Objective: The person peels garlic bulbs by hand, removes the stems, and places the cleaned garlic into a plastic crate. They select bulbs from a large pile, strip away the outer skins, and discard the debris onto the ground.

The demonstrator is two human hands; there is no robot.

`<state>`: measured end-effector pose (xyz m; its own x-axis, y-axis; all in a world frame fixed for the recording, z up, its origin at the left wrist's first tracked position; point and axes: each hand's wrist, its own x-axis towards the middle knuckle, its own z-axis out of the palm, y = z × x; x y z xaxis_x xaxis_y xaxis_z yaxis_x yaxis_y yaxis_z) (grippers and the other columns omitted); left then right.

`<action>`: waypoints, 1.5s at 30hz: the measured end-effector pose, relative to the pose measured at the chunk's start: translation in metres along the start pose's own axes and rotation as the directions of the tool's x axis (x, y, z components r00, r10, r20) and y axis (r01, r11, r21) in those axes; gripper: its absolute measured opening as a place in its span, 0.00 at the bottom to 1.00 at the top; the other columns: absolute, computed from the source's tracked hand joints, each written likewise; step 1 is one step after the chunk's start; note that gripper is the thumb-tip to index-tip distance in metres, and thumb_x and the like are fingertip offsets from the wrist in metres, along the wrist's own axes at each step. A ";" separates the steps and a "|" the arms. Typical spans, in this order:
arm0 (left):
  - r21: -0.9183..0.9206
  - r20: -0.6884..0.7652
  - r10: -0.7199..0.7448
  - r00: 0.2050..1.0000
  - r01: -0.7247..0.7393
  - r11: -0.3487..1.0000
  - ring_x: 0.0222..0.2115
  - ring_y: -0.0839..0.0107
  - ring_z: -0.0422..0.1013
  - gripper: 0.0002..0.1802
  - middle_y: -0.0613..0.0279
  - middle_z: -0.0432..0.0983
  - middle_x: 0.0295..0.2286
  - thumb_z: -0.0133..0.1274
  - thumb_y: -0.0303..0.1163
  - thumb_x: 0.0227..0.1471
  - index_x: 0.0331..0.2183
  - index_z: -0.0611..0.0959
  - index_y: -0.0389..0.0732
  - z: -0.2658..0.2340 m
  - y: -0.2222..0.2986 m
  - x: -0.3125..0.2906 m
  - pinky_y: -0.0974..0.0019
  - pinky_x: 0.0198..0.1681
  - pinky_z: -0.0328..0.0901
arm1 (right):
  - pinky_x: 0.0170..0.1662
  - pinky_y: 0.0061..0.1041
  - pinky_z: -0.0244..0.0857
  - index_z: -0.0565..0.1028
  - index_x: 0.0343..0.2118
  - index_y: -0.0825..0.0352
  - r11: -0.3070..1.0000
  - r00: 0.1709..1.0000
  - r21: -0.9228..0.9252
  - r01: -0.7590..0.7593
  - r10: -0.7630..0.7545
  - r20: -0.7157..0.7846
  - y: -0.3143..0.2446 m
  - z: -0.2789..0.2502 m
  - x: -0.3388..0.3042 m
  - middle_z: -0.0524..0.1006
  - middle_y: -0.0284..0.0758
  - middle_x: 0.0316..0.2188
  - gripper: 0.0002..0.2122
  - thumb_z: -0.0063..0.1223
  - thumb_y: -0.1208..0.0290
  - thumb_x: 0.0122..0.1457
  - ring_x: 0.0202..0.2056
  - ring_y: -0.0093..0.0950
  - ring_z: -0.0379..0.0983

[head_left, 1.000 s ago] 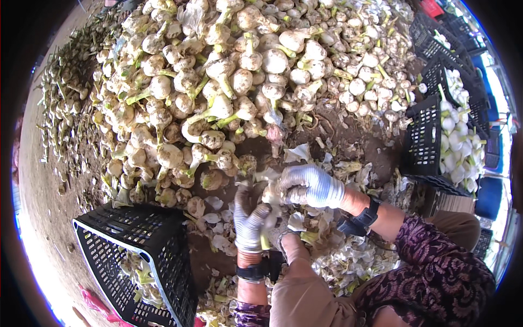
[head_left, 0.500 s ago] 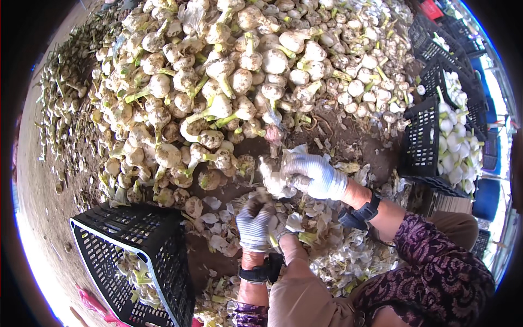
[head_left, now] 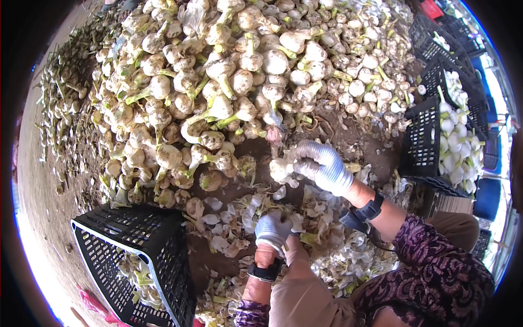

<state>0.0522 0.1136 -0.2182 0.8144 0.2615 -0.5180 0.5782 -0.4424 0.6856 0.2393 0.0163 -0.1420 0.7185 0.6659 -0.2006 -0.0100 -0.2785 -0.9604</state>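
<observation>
My right hand (head_left: 322, 166), in a striped white glove with soiled fingers, closes on a pale garlic bulb (head_left: 280, 171) at the near edge of the heap. Lower down, my left hand (head_left: 273, 229), gloved the same way, has curled fingers over the peelings beside my foot. What those fingers hold, if anything, is hidden. Loose garlic skins (head_left: 223, 234) lie around both hands. Beyond them rises a large heap of garlic bulbs (head_left: 218, 68), soil-stained and with short green stems.
A black plastic crate (head_left: 155, 226) with some trimmings inside leans at the near left. To the right, another black crate (head_left: 422, 144) holds clean white garlic (head_left: 457, 141). More crates (head_left: 438, 41) and blue barrels (head_left: 486, 199) stand along the right side.
My right hand has moved slightly up and away with the garlic bulb. My left hand has drawn down and to the right, so the hands are farther apart.
</observation>
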 end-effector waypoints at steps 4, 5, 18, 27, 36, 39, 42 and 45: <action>-0.619 -0.101 0.006 0.995 -0.068 0.782 0.24 0.70 0.70 0.08 0.62 0.75 0.24 0.52 0.24 0.40 0.29 0.78 0.39 -0.018 -0.001 0.005 0.70 0.31 0.65 | 0.35 0.24 0.65 0.73 0.31 0.68 0.967 0.977 -0.137 0.213 -0.211 0.028 -0.008 -0.003 0.004 0.72 0.35 0.28 0.05 0.53 0.79 0.50 0.30 0.28 0.70; -0.852 -0.075 -0.119 0.990 -0.001 0.524 0.25 0.72 0.71 0.10 0.61 0.75 0.26 0.50 0.24 0.47 0.35 0.76 0.35 -0.026 0.008 0.007 0.70 0.31 0.66 | 0.35 0.25 0.66 0.74 0.31 0.68 0.901 0.941 -0.271 0.339 -0.327 0.088 -0.007 -0.004 0.004 0.73 0.36 0.29 0.06 0.55 0.78 0.49 0.30 0.32 0.71; -0.914 0.007 -0.270 0.963 0.115 0.390 0.23 0.73 0.70 0.18 0.57 0.75 0.26 0.47 0.24 0.45 0.40 0.74 0.25 -0.055 0.042 0.027 0.73 0.25 0.66 | 0.39 0.33 0.60 0.75 0.33 0.61 0.774 0.907 -0.475 0.419 -0.333 0.257 -0.009 0.016 -0.010 0.73 0.33 0.29 0.12 0.57 0.75 0.42 0.32 0.36 0.69; -0.922 0.016 -0.312 0.950 0.134 0.362 0.26 0.79 0.67 0.14 0.64 0.75 0.27 0.51 0.27 0.45 0.36 0.79 0.31 -0.059 0.038 0.020 0.75 0.31 0.63 | 0.32 0.31 0.68 0.74 0.35 0.63 0.756 0.887 -0.464 0.462 -0.391 0.246 -0.005 0.012 -0.008 0.73 0.38 0.32 0.11 0.56 0.79 0.46 0.31 0.40 0.72; -0.549 -0.192 -0.081 0.978 -0.039 0.835 0.21 0.79 0.67 0.05 0.63 0.74 0.20 0.53 0.24 0.41 0.24 0.80 0.32 -0.022 0.018 0.023 0.75 0.26 0.63 | 0.34 0.18 0.67 0.73 0.34 0.72 0.934 0.978 0.323 -0.152 0.189 -0.086 -0.002 0.016 -0.005 0.74 0.30 0.29 0.05 0.48 0.81 0.53 0.30 0.18 0.70; -0.401 -0.288 -0.060 0.956 -0.064 0.914 0.19 0.75 0.67 0.14 0.60 0.74 0.19 0.55 0.25 0.41 0.35 0.78 0.34 -0.017 0.011 0.017 0.71 0.26 0.64 | 0.32 0.16 0.67 0.74 0.35 0.69 0.745 0.929 0.609 -0.273 0.369 -0.035 -0.005 0.007 -0.002 0.75 0.30 0.30 0.07 0.51 0.77 0.53 0.30 0.18 0.71; -0.458 -0.375 -0.079 0.924 -0.111 0.882 0.17 0.70 0.68 0.24 0.57 0.74 0.18 0.57 0.26 0.42 0.45 0.73 0.40 -0.038 0.043 0.011 0.69 0.26 0.66 | 0.28 0.16 0.68 0.74 0.35 0.69 0.813 0.919 0.489 -0.316 0.390 -0.056 -0.006 0.001 -0.004 0.75 0.30 0.29 0.06 0.50 0.78 0.53 0.28 0.18 0.71; -0.266 -0.458 0.259 0.850 -0.409 0.873 0.21 0.63 0.72 0.18 0.56 0.75 0.23 0.57 0.24 0.42 0.39 0.77 0.38 -0.050 0.058 0.020 0.67 0.27 0.66 | 0.25 0.19 0.69 0.73 0.34 0.69 0.889 0.945 0.355 -0.288 0.325 -0.047 -0.007 0.008 -0.007 0.75 0.30 0.27 0.06 0.50 0.78 0.53 0.25 0.18 0.71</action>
<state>0.1039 0.1363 -0.1632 0.8653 0.5004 -0.0288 0.1848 -0.2651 0.9464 0.2286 0.0191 -0.1352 0.7079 0.5065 -0.4923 -0.4630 -0.1937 -0.8650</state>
